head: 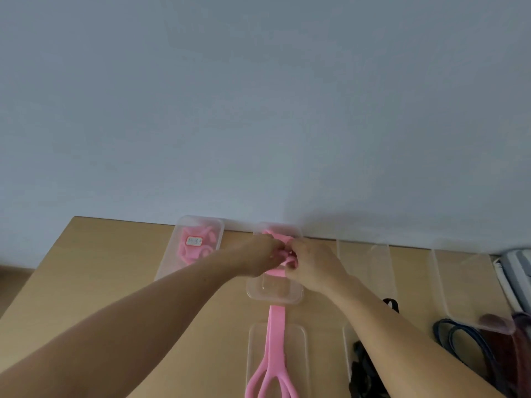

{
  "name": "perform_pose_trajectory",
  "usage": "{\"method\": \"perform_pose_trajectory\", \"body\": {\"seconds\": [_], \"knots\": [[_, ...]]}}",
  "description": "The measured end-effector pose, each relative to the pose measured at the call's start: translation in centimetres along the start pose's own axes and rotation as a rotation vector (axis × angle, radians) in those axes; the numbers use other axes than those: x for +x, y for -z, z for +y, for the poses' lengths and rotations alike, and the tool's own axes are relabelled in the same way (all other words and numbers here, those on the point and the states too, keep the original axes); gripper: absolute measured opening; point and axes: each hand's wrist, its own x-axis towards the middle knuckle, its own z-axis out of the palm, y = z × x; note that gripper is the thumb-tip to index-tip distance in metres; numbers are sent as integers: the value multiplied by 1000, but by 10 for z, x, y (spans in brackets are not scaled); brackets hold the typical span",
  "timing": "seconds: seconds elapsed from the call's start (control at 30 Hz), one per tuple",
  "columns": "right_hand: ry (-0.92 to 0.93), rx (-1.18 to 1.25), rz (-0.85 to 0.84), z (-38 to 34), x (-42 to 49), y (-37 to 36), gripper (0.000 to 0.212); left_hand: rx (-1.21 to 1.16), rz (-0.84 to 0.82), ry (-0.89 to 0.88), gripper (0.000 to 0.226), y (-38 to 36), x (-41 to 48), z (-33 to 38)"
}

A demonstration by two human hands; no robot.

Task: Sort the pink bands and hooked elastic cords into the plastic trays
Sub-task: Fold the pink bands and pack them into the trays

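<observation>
Flat, soft, rather dim light here, with a cool grey cast over the wall (pixel 258 96). A broad, faint shadow lies on it just above and right of the middle tray (pixel 275 291). Over that tray the left hand (pixel 258 258) and right hand (pixel 311 265) smear into the pink band (pixel 277 317) they grip: motion blur, fingers hard to separate. Left of the tray a white label (pixel 194 241) blows out, unreadable. Behind the tray the table (pixel 115 282) edge runs skewed by the wide lens.

only one piece of writing shows: a small white label (pixel 194 241) lying on the pink bands (pixel 188 251) in the far left plastic tray (pixel 169 261). its dark characters are too blurred to read.
</observation>
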Motion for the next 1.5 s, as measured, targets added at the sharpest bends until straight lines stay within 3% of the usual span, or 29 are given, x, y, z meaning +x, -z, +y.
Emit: {"method": "perform_pose_trajectory", "body": {"seconds": [0.17, 0.37, 0.43, 0.53, 0.67, 0.8, 0.9, 0.97, 1.17, 1.33, 1.5], "knots": [[-14, -4, -44, -1, 10, -5, 11, 127, -9, 27, 27, -5, 2, 6], [-60, -35, -23, -9, 19, -21, 11, 318, 27, 25, 27, -8, -4, -3], [-53, -147, -7, -8, 20, -27, 7, 490, 109, -45, 27, -11, -6, -10], [-56, -205, 58, 0, 21, -36, 18, 701, 279, -138, 10, -11, -12, -17], [-29, -288, 45, 8, 21, -41, 25, 622, 392, -76, 8, -12, -19, -27], [12, -391, 185, 2, 14, -40, 10, 504, 385, -29, 15, -13, -15, -26], [31, -389, 272, 3, 11, -43, 14, 533, 381, -8, 24, -18, -11, -28], [23, -371, 296, 3, 12, -44, 15, 582, 400, -6, 19, -20, -13, -27], [22, -333, 267, 6, 9, -43, 9, 590, 532, 3, 24, -27, -11, -26], [-26, -265, 231, 10, 10, -45, 19, 536, 409, 8, 44, -30, -6, -27], [-35, -204, 205, 14, 10, -43, 19, 539, 355, -11, 49, -27, -1, -30]]}}
